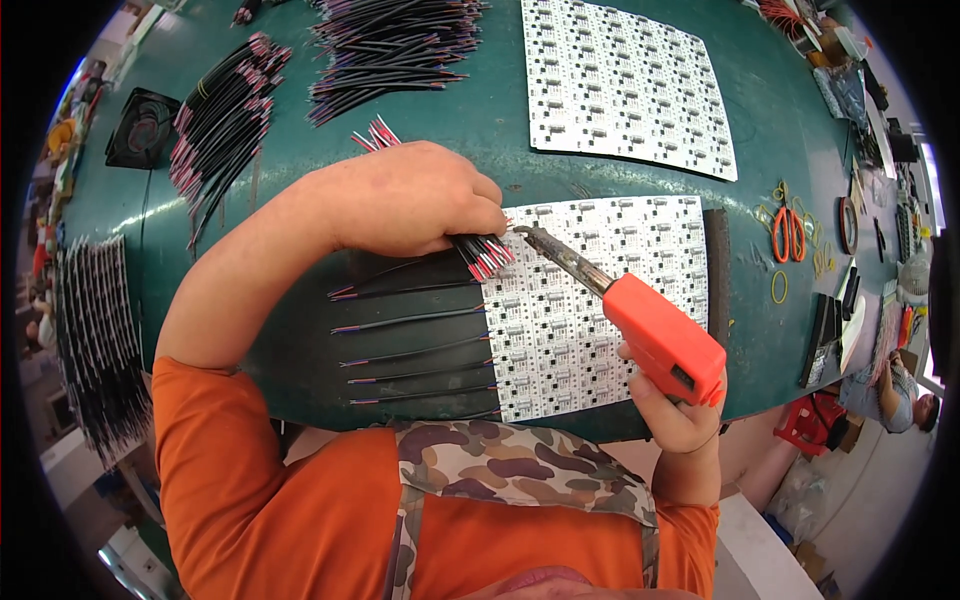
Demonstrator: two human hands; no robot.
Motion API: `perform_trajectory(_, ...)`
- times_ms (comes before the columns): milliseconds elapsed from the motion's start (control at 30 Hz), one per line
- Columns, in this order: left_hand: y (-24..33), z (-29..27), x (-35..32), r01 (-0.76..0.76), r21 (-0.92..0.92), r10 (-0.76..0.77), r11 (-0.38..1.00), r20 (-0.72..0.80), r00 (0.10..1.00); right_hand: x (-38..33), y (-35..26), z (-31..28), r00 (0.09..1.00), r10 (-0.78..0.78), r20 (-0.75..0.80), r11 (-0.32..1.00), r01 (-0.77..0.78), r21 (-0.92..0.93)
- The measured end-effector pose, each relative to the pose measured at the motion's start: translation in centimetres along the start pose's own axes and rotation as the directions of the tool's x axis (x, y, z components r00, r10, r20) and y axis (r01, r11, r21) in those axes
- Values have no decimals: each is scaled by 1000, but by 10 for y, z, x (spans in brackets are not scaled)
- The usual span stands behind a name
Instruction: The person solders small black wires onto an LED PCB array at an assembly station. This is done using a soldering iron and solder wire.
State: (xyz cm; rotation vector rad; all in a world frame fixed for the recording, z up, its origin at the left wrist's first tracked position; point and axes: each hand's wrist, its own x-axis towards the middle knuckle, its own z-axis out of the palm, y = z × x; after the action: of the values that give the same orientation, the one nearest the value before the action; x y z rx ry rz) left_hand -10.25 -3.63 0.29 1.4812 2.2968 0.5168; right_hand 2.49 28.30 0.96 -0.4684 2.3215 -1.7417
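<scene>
My left hand (425, 197) is closed around a bundle of short black cables (484, 262) with red and white wire ends. It hovers over the upper left corner of a white circuit board panel (590, 340). In my right hand (680, 418) is a red gun-shaped soldering iron (662, 335). The iron's dark tip reaches the panel's upper left part, right beside my left fingertips; whether it touches a wire is too small to tell. Several black cables (420, 320) stretch leftward from the panel's left edge, spaced apart in a row.
A second white panel (630, 85) lies at the far side. Heaps of black cables (395, 50) and a tied cable bundle (225, 125) are at the back left, near a black fan (143, 127). Orange-handled scissors (788, 237) lie at right. Wired boards (100, 340) sit far left.
</scene>
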Motion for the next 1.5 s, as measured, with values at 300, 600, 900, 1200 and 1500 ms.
perform_trajectory(300, 1, 1, 0, 13, 11, -13, 1000, 2, 1000, -4, -2, -2, 1000, 3, 24, 997, -1, -80)
perform_trajectory(600, 6, -4, 3, 59, -9, -58, 998, 27, 998, -9, 1, -1, 1000, -13, -2, 990, 13, -144)
perform_trajectory(900, 6, -2, -5, 94, -54, -98, 994, -71, 993, -13, -5, 1, 982, 87, -165, 995, -77, 68)
perform_trajectory(1200, 20, -26, -16, 363, -402, -515, 841, -388, 764, -22, -1, -4, 977, 89, -192, 985, -57, 164)
perform_trajectory(1500, 29, -35, -18, 332, -753, -716, 568, -254, 650, -25, -3, -8, 985, 65, -162, 986, -37, 165)
